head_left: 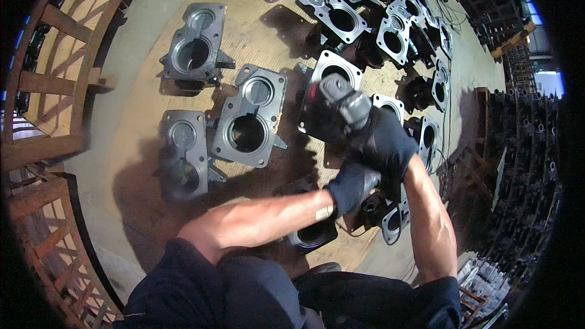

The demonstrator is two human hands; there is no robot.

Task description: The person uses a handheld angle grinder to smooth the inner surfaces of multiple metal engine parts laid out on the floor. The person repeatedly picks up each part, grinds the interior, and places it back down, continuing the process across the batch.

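While the right hand, at 3 o'clock from the middle of the view, has its gloved fingers wrapped around a grey-and-black power tool, the left hand is bunched at 4 o'clock, just below it; what its fingers close on, if anything, I cannot tell. The metal part that seems to be in hand lies at 1 o'clock, partly hidden by the tool; blur hides whether they touch. Another metal casting sits near it at 10 o'clock, on the tan sheet.

The step looks like tool work on that part's flat face. The next move probably calls for a firm two-handed hold, the tool lined up squarely, and the left fingers clear of its working end.
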